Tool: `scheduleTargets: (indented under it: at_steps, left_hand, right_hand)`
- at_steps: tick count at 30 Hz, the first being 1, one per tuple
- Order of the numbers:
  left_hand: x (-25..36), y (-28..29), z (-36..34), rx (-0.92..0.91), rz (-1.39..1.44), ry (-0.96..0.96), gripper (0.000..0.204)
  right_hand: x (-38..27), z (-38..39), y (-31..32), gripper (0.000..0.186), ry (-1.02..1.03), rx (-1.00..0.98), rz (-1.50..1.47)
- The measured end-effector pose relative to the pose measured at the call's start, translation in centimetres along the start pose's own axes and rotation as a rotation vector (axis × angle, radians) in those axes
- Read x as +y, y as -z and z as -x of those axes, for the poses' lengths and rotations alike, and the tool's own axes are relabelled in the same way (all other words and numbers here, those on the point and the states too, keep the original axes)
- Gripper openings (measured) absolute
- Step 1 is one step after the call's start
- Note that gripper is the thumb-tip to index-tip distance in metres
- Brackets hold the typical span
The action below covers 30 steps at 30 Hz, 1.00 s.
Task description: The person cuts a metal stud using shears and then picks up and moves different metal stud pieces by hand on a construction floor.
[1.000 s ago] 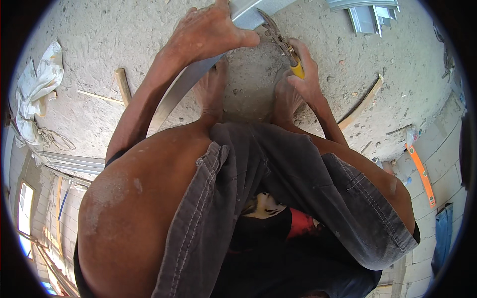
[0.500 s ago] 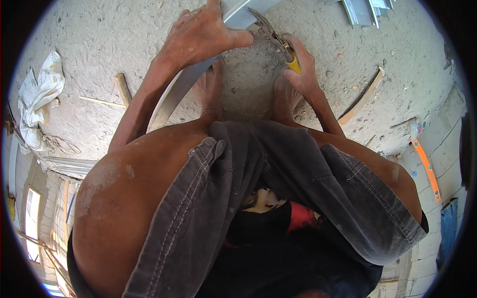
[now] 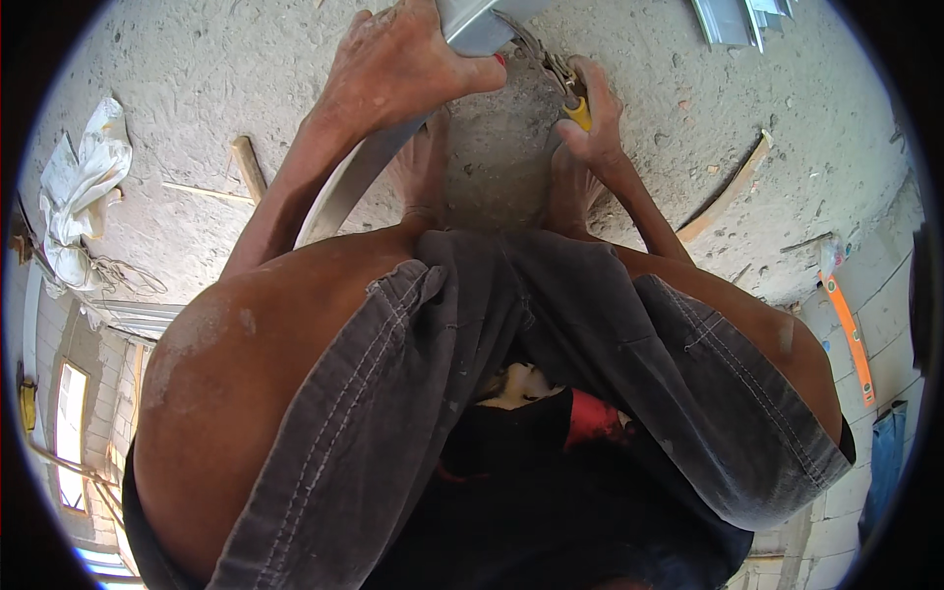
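My left hand (image 3: 403, 69) grips a galvanized metal channel (image 3: 469, 27), which runs back beneath my wrist and down between my left forearm and left foot. My right hand (image 3: 595, 128) holds metal snips with a yellow handle (image 3: 575, 111), their jaws at the channel's right edge. Whether the blades are through the metal I cannot tell. A small red spot shows by my left thumb tip, too small to name. My bare feet are on the dusty floor (image 3: 501, 147) below my hands, either side of a shaded patch.
More metal offcuts (image 3: 728, 22) lie at the upper right. A crumpled white sack (image 3: 88, 197), a wooden stick (image 3: 251, 167) and metal lengths (image 3: 138, 320) are on the left. A curved wooden strip (image 3: 728, 182) and orange level (image 3: 848, 339) lie right, with blue cloth (image 3: 885, 457) at the edge.
Since a second ago my hands have risen slightly in the picture, the right one more, with the snips still at the channel. The red spot by my left thumb now shows.
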<state>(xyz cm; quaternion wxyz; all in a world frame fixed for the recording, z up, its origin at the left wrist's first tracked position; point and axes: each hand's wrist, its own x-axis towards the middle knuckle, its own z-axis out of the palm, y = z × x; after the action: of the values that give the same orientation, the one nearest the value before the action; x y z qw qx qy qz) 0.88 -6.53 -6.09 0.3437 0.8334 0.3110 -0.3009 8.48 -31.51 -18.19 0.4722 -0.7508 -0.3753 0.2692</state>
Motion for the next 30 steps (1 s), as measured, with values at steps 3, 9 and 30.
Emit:
scheduleTargets:
  at_steps: [3, 9, 30]
  left_hand:
    - [0.5, -0.6, 0.2, 0.048, -0.017, -0.021, 0.069]
    - [-1.3, -1.2, -0.8, 0.137, 0.051, -0.054, 0.080]
    - [0.5, -0.6, 0.2, 0.156, -0.103, -0.055, 0.080]
  right_hand:
    - [0.2, 0.2, 0.3, 0.067, -0.015, -0.006, 0.040]
    - [0.6, 0.2, -0.4, 0.067, -0.046, -0.026, 0.076]
    - [1.9, -1.6, 0.6, 0.069, 0.083, -0.054, -0.041]
